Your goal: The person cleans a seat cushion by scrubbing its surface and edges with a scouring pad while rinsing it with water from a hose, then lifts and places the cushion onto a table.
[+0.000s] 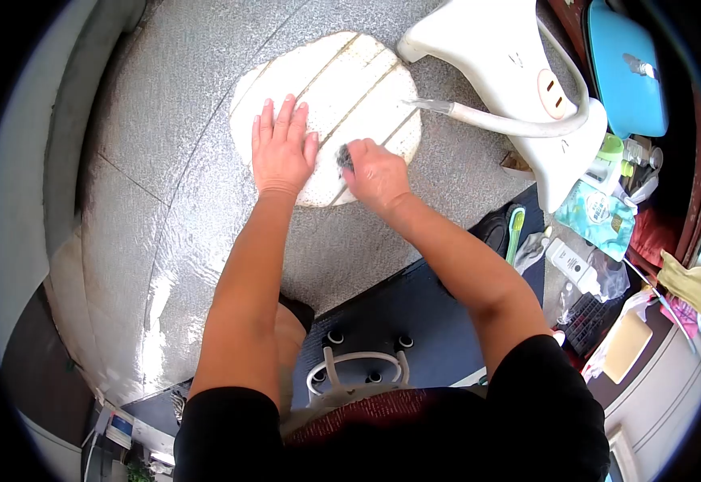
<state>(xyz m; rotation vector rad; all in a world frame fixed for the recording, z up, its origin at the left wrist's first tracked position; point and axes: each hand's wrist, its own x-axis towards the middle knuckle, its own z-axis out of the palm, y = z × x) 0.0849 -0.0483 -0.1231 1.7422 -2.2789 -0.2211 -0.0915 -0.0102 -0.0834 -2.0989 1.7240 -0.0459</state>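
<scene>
A round white board (366, 68) with dark parallel grooves lies on the wet grey floor. Flat on its left part rests my left hand (282, 153), fingers spread and holding nothing. My right hand (378, 175) is closed round a dark grey scrubber (345, 158), which touches the board's lower middle. From the right, a hose (495, 122) reaches over the board's edge, its clear tip (431, 105) near the upper right of my right hand.
A white plastic stool (503, 40) lies at the upper right, with a blue basin (625, 72) beyond it. Bottles, a green-handled brush (515, 233) and a teal packet (595, 217) sit at the right. A dark mat (439, 345) lies below.
</scene>
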